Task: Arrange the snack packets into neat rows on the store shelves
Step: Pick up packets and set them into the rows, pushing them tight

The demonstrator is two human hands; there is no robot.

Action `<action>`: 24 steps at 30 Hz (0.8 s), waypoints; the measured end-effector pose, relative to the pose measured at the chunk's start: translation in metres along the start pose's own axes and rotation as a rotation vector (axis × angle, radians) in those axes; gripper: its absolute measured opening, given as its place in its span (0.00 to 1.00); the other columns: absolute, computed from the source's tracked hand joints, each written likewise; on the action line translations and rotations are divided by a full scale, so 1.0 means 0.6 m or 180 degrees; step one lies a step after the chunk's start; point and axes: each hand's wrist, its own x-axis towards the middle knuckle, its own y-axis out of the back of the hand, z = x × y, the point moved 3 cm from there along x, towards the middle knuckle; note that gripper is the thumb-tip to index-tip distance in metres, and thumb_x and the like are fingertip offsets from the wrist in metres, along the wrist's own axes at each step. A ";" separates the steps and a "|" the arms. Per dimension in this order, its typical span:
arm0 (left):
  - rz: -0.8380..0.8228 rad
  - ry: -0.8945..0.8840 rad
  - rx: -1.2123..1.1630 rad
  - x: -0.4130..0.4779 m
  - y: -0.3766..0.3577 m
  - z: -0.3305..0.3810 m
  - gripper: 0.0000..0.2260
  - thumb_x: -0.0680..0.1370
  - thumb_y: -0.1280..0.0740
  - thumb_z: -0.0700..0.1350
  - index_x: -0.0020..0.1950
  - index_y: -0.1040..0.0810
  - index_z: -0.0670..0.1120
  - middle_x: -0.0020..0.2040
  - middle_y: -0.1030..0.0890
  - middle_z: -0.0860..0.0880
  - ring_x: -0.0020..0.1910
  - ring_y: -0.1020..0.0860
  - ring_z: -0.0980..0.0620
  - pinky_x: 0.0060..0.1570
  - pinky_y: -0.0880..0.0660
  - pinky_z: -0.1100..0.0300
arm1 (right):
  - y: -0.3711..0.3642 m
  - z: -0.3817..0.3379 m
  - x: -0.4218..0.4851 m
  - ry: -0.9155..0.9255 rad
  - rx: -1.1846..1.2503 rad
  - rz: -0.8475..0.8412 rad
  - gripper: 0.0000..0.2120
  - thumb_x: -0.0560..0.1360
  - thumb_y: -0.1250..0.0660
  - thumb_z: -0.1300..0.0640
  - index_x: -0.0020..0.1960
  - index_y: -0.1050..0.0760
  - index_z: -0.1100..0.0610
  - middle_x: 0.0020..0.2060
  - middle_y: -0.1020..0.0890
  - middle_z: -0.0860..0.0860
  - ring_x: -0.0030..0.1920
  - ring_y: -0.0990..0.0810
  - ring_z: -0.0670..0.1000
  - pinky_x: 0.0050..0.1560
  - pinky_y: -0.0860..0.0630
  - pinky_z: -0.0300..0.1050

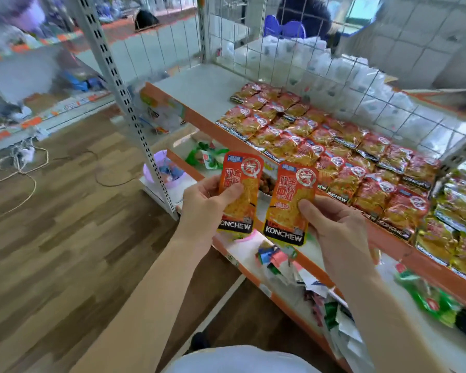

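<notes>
Wood-plank floor (65,238) fills 7 to 9 o'clock. Tan cord (11,181) looped loose on it at 9, white power strip (27,152) just above the loops. Lilac plastic basket (152,170) on the floor left of centre, contents blurred. Blue chair (283,28) at 12 to 1, person in a dark top (304,12) right behind it. Clear plastic bags (334,65) heaped at 1. Tiled wall (414,36) at 2

head-worn camera | faces forward, down | close above shelf (199,86)
</notes>
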 end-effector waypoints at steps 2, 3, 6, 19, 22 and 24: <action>-0.0062 0.0017 0.0012 0.015 0.027 0.008 0.06 0.75 0.26 0.40 0.51 0.16 0.46 0.47 0.13 0.46 0.46 0.15 0.45 0.49 0.19 0.51 | -0.032 0.008 -0.002 0.0002 -0.0013 0.0076 0.04 0.73 0.27 0.60 0.48 0.16 0.57 0.45 0.13 0.54 0.47 0.14 0.54 0.51 0.20 0.49; -0.0107 0.0030 0.0032 0.022 0.040 0.010 0.06 0.75 0.26 0.40 0.52 0.16 0.46 0.48 0.13 0.46 0.47 0.15 0.45 0.51 0.19 0.49 | -0.047 0.013 -0.004 0.0010 -0.0005 0.0117 0.05 0.73 0.27 0.60 0.49 0.16 0.57 0.46 0.13 0.54 0.47 0.14 0.54 0.48 0.19 0.46; -0.0208 0.0084 0.0078 0.043 0.072 0.019 0.08 0.75 0.26 0.40 0.54 0.16 0.44 0.49 0.13 0.45 0.49 0.15 0.43 0.54 0.19 0.45 | -0.088 0.016 -0.014 -0.0004 0.0119 0.0221 0.04 0.74 0.28 0.61 0.49 0.16 0.57 0.45 0.13 0.53 0.44 0.13 0.51 0.42 0.19 0.38; -0.0414 0.0152 0.0090 0.132 0.090 0.032 0.05 0.76 0.27 0.41 0.50 0.16 0.50 0.49 0.13 0.48 0.49 0.15 0.45 0.54 0.19 0.45 | -0.143 0.012 0.029 -0.0005 0.0153 0.0612 0.04 0.73 0.28 0.62 0.47 0.17 0.58 0.41 0.13 0.50 0.40 0.14 0.48 0.38 0.20 0.36; -0.0318 0.0102 0.0126 0.160 0.087 0.040 0.04 0.77 0.27 0.42 0.49 0.16 0.51 0.47 0.13 0.50 0.47 0.14 0.47 0.48 0.19 0.50 | -0.151 0.014 0.063 -0.0083 0.0237 0.0613 0.05 0.73 0.28 0.62 0.49 0.17 0.59 0.43 0.13 0.51 0.42 0.14 0.49 0.38 0.20 0.37; -0.0276 0.0102 0.0149 0.180 0.088 0.046 0.04 0.77 0.27 0.42 0.50 0.16 0.50 0.47 0.13 0.50 0.47 0.14 0.47 0.47 0.19 0.51 | -0.159 0.014 0.089 -0.0131 0.0211 0.0614 0.06 0.73 0.28 0.61 0.49 0.16 0.58 0.44 0.13 0.51 0.43 0.14 0.50 0.40 0.20 0.38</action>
